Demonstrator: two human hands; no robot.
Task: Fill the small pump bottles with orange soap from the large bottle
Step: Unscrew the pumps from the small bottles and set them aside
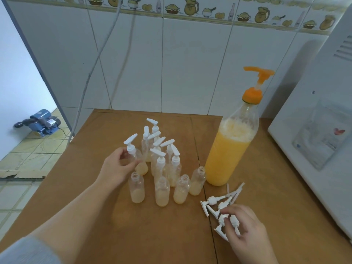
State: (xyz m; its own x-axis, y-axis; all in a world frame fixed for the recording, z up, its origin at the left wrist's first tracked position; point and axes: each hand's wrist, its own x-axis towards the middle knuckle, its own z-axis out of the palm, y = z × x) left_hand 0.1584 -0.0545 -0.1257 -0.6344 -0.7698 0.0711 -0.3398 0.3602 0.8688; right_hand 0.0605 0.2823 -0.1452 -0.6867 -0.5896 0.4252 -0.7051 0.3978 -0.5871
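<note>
Left hand point(116, 166) fingers pinch capped pump bottle point(133, 151) to pull it forward for uncapping, right hand point(242, 227) fingers close on loose pump heads point(219, 206) laid aside, large soap bottle point(228, 149) upright on desk point(152, 235) beside four open small bottles point(162, 191).

Small pump bottles point(162, 162) cluster beside large bottle point(228, 147).
</note>
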